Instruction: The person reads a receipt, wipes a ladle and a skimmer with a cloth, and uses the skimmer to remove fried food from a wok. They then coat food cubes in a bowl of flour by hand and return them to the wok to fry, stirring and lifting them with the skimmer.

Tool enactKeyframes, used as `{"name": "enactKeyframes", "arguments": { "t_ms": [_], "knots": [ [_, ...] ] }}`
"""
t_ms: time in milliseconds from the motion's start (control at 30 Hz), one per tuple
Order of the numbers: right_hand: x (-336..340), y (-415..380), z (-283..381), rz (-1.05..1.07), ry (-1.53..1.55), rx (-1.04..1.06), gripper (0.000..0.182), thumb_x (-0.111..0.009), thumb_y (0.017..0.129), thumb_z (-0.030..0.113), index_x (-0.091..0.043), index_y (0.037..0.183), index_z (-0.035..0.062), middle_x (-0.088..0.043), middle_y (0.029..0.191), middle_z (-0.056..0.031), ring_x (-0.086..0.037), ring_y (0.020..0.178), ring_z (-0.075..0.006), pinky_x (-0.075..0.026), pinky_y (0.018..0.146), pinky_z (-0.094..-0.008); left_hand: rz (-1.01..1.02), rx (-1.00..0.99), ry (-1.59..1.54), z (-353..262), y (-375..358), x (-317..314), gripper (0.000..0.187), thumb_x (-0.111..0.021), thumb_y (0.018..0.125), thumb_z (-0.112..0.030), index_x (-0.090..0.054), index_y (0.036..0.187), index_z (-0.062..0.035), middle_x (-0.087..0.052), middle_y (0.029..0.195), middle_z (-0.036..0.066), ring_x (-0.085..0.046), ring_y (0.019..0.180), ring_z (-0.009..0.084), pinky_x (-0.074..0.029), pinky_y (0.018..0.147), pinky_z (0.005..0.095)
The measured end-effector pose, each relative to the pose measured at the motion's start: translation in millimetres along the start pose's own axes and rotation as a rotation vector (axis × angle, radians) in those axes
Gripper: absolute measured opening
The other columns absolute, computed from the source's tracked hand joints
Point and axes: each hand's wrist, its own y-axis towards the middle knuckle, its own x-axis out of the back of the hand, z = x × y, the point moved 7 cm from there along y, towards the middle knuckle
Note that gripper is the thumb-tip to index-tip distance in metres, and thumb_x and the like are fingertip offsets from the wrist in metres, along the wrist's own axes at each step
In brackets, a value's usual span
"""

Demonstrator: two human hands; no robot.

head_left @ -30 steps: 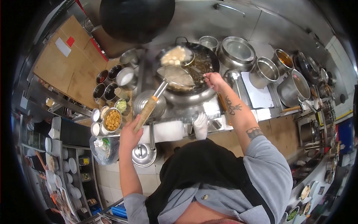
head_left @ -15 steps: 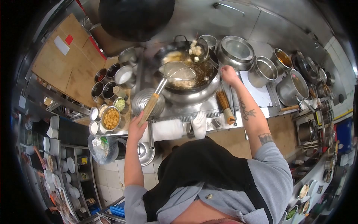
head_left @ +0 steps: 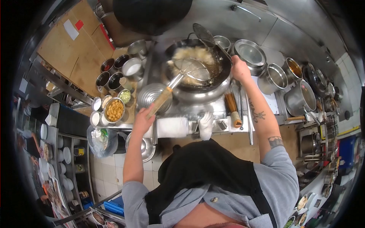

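My left hand (head_left: pixel 144 121) is wrapped round the wooden handle of a wire strainer (head_left: pixel 194 71), whose basket is over the near part of a black wok (head_left: pixel 224 76). Oil bubbles in the wok round blurred pale food pieces (head_left: pixel 194 55). At the wok's right edge, my right hand (head_left: pixel 240 69) grips the handle of a ladle (head_left: pixel 204 35). The ladle's bowl is tilted up over the far rim and no food shows in it. A perforated metal bowl (head_left: pixel 154 98) lies left of the wok, close to the strainer's handle.
Sauce pots (head_left: pixel 133 67) and a bowl of orange-brown pieces (head_left: pixel 114 110) stand at the left. Metal pots (head_left: pixel 273 78) are on the right. A bamboo brush (head_left: pixel 232 102) and a white cloth (head_left: pixel 172 127) lie along the front edge. A large black pan (head_left: pixel 152 15) is behind the wok.
The ladle has tipped up, and the pale cubes it held are gone from it. More pale food shows in the wok. The whole view has shifted slightly.
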Motion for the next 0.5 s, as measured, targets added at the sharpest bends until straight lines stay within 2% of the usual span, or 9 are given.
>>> {"name": "enactKeyframes", "arguments": {
  "t_ms": [33, 133, 233, 333, 433, 500],
  "knots": [
    [4, 3, 7, -0.011, 0.024, 0.061, 0.027, -0.048, 0.088, 0.011, -0.056, 0.114, 0.0074, -0.067, 0.102, -0.0246, -0.063, 0.1, -0.0421, -0.049, 0.085, -0.0521, 0.043, 0.026, -0.001, -2, 1, 12, 0.06, -0.07, 0.083, -0.025, -0.052, 0.14, -0.028, -0.058, 0.128, 0.025, -0.054, 0.12, 0.0407, -0.045, 0.101, 0.0419],
    [13, 3, 35, 0.077, 0.024, 0.076, 0.028, -0.049, 0.087, 0.01, -0.058, 0.113, 0.0076, -0.067, 0.103, -0.0245, -0.063, 0.101, -0.0418, -0.049, 0.085, -0.0518, -0.007, -0.035, 0.236, -3, 23, 54, 0.059, -0.068, 0.084, -0.024, -0.051, 0.14, -0.0287, -0.057, 0.129, 0.024, -0.055, 0.119, 0.0398, -0.046, 0.1, 0.042],
    [-4, 5, 50, 0.111, 0.023, 0.133, 0.031, -0.05, 0.086, 0.01, -0.059, 0.115, 0.008, -0.066, 0.105, -0.0242, -0.063, 0.103, -0.0405, -0.049, 0.087, -0.0504, -0.014, -0.127, 0.29, -19, 39, 88, 0.06, -0.067, 0.084, -0.024, -0.05, 0.141, -0.0285, -0.057, 0.129, 0.022, -0.057, 0.115, 0.0391, -0.048, 0.098, 0.0421],
    [-15, 5, 67, 0.184, -0.02, 0.151, 0.035, -0.051, 0.083, 0.009, -0.064, 0.116, 0.0105, -0.068, 0.106, -0.0215, -0.064, 0.106, -0.0361, -0.05, 0.091, -0.0461, 0.018, -0.11, 0.297, -27, 29, 95, 0.061, -0.068, 0.084, -0.022, -0.049, 0.141, -0.0289, -0.057, 0.128, 0.021, -0.059, 0.111, 0.0388, -0.049, 0.095, 0.0423],
    [-26, 2, 75, 0.287, -0.125, 0.161, 0.036, -0.05, 0.083, 0.008, -0.065, 0.116, 0.0117, -0.069, 0.106, -0.0199, -0.065, 0.105, -0.0343, -0.052, 0.09, -0.0452, 0.094, -0.014, 0.304, -21, 6, 85, 0.062, -0.069, 0.083, -0.021, -0.049, 0.142, -0.027, -0.059, 0.121, 0.02, -0.061, 0.106, 0.0381, -0.05, 0.091, 0.0422],
    [-33, 2, 62, 0.323, -0.178, 0.104, 0.043, -0.051, 0.084, 0.009, -0.062, 0.126, 0.0153, -0.068, 0.108, -0.02, -0.065, 0.104, -0.0349, -0.051, 0.09, -0.0443, -0.004, -0.127, 0.279, 0, -12, 67, 0.063, -0.069, 0.083, -0.019, -0.049, 0.142, -0.0254, -0.059, 0.114, 0.019, -0.061, 0.1, 0.0373, -0.051, 0.087, 0.0423]
  ]
}}
